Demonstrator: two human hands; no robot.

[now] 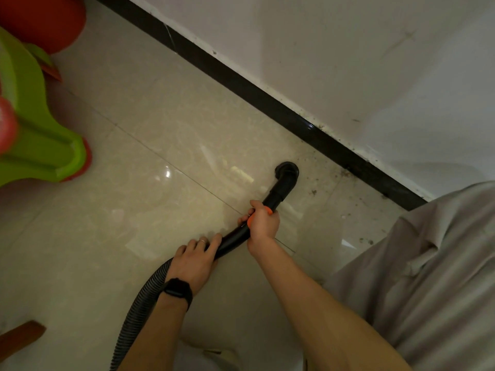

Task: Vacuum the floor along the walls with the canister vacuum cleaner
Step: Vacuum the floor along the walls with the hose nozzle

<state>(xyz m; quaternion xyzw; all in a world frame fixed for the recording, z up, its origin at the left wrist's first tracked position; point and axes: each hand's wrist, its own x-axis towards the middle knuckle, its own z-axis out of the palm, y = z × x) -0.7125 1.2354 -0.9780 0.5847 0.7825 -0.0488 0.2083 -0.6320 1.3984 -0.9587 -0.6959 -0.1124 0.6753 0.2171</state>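
A black vacuum nozzle (286,175) points down at the beige tiled floor (166,135), a short way from the black baseboard (267,103) under the white wall (348,54). My right hand (263,223) grips the curved black handle at its orange part. My left hand (197,259), with a ring and a black wristband, holds the handle lower down, where the ribbed grey hose (142,303) begins. The hose runs down to the bottom edge of the view. Dark specks of dirt (345,172) lie on the floor by the baseboard to the right of the nozzle. The canister is out of sight.
A green and red plastic toy (40,140) stands at the left edge, with a red round object (45,20) behind it. A brown wooden piece (21,336) shows at the bottom left. My grey shirt (434,277) fills the lower right.
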